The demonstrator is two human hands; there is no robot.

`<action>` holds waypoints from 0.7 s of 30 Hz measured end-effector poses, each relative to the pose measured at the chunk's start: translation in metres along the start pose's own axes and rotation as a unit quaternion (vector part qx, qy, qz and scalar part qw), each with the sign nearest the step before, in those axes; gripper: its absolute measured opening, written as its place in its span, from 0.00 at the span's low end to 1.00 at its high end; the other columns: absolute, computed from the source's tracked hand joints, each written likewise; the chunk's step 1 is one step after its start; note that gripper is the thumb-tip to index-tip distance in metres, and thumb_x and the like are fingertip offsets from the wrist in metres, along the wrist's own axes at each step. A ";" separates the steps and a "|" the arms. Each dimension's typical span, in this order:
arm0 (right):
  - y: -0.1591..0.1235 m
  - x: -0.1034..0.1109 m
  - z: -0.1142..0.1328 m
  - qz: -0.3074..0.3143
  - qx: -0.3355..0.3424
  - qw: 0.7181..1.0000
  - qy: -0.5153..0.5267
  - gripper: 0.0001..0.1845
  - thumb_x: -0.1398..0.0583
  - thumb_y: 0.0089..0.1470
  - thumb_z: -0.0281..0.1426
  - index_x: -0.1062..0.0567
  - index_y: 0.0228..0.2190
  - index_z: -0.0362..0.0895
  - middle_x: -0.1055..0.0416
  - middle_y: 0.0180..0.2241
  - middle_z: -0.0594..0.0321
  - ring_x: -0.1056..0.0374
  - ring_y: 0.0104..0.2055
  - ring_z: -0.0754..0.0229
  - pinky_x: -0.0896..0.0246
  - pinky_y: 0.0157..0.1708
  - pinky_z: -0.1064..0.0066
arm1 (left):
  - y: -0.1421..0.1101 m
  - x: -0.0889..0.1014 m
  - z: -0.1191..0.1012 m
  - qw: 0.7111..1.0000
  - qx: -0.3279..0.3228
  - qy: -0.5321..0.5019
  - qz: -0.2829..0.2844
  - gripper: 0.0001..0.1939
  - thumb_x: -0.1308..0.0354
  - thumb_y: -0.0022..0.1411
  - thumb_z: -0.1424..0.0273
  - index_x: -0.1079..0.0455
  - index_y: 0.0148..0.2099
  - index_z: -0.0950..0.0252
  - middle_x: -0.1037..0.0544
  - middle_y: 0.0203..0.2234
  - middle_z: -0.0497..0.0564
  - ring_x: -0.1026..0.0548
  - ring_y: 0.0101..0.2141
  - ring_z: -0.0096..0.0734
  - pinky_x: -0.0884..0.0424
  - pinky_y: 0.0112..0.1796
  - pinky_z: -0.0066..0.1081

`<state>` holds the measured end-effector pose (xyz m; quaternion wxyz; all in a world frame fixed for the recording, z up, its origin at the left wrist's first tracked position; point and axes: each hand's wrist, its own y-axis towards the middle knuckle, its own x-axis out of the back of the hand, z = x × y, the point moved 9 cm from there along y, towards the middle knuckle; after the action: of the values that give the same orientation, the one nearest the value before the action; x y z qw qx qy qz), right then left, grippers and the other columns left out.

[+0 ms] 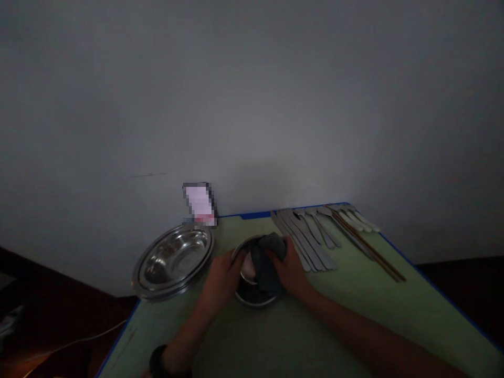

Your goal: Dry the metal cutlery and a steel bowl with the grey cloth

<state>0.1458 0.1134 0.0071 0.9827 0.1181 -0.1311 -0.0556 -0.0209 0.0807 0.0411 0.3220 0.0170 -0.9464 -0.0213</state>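
Note:
In the middle of the green table, my left hand point(223, 274) grips the left side of a shiny metal bowl point(255, 302). Its fingers curl over the rim. My right hand point(292, 270) is closed on a dark grey cloth point(271, 257), which lies against the bowl's right side and partly inside it. The cloth and both hands hide much of the bowl. Whether a second bowl is nested there I cannot tell.
Stacked metal basins point(173, 262) stand at the left edge of the table point(315, 325). A lit phone point(200, 202) leans behind them against the wall. Several knives point(305, 244), spoons and forks point(325, 231), and brown chopsticks point(374, 252) lie in rows at the right.

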 end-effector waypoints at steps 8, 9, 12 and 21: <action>0.004 0.011 -0.007 -0.048 -0.008 0.998 0.048 0.13 0.44 0.51 0.40 0.39 0.36 0.46 0.31 0.32 0.62 0.33 0.36 0.57 0.38 0.37 0.65 | 0.010 -0.009 0.020 0.985 -0.004 -0.132 -0.107 0.18 0.49 0.60 0.59 0.28 0.43 0.67 0.21 0.38 0.54 0.25 0.39 0.43 0.30 0.38 0.35; 0.004 0.010 -0.009 -0.051 -0.014 0.997 0.059 0.14 0.45 0.51 0.41 0.38 0.37 0.46 0.31 0.33 0.61 0.33 0.36 0.57 0.39 0.38 0.65 | 0.011 -0.008 0.021 0.980 -0.013 -0.154 -0.126 0.19 0.49 0.60 0.59 0.29 0.46 0.67 0.22 0.39 0.54 0.25 0.40 0.43 0.30 0.39 0.35; 0.004 0.011 -0.014 -0.067 -0.032 0.995 0.071 0.16 0.47 0.52 0.44 0.38 0.38 0.46 0.30 0.36 0.59 0.33 0.40 0.56 0.39 0.41 0.65 | 0.010 -0.003 0.016 0.958 -0.056 -0.222 -0.173 0.24 0.48 0.60 0.60 0.37 0.56 0.63 0.24 0.46 0.52 0.27 0.45 0.39 0.31 0.43 0.33; 0.010 0.001 -0.016 -0.015 -0.007 1.000 -0.005 0.14 0.45 0.51 0.37 0.39 0.39 0.45 0.29 0.36 0.57 0.31 0.38 0.54 0.38 0.39 0.63 | 0.028 -0.008 0.034 0.983 -0.016 -0.137 -0.120 0.14 0.47 0.57 0.64 0.28 0.41 0.66 0.21 0.32 0.52 0.24 0.35 0.43 0.29 0.36 0.37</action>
<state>0.1517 0.1267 -0.0049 0.9820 0.1130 -0.1335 -0.0717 -0.0357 0.1099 0.0111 0.1843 0.1223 -0.9722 -0.0770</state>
